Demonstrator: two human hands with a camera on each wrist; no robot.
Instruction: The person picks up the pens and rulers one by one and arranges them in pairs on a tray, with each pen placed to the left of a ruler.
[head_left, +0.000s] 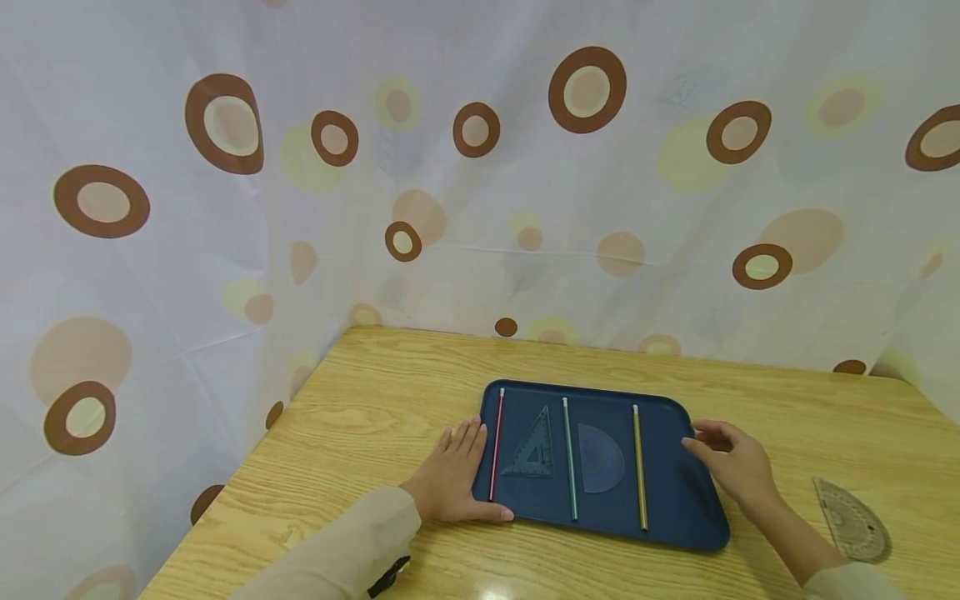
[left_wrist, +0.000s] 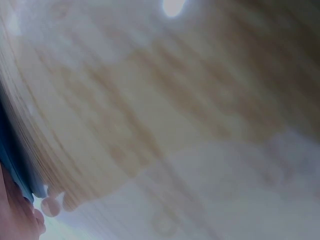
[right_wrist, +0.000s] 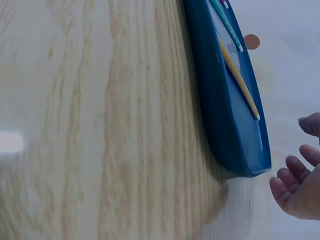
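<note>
A dark blue tray [head_left: 675,483] lies on the table in the head view. Across it, from left to right, are a red pencil [head_left: 497,446], a clear set square [head_left: 545,437], a teal pencil [head_left: 570,458], a clear protractor [head_left: 600,458] and a yellow pencil [head_left: 640,467]. My left hand [head_left: 453,477] rests against the tray's left side, fingers straight, thumb stretched along the front edge. At the right rim is my right hand [head_left: 738,468], fingers loosely bent; in the right wrist view a gap shows between this hand [right_wrist: 302,182] and the tray [right_wrist: 207,95].
A second clear protractor [head_left: 855,525] lies on the wooden table [head_left: 390,392], to the right of the tray and beside my right forearm. A pale curtain [head_left: 525,192] with brown and yellow circles hangs behind the table and along its left side.
</note>
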